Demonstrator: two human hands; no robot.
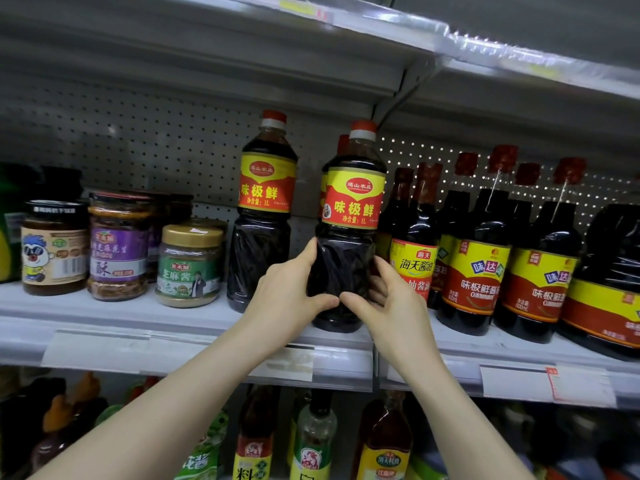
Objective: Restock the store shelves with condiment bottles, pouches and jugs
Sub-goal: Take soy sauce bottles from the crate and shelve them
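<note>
We are facing a grey shelf (104, 317) running across the middle of the frame. At its centre we are holding a dark sauce bottle (349, 202) upright, base at the shelf's front edge. Our left hand (291, 292) and right hand (391, 306) are both wrapping its lower body, thumb tips nearly meeting in front.

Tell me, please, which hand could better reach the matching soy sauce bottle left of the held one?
Probably the left hand: it grips the held soy sauce bottle on the side facing that matching bottle; the right hand lies beyond it.
</note>
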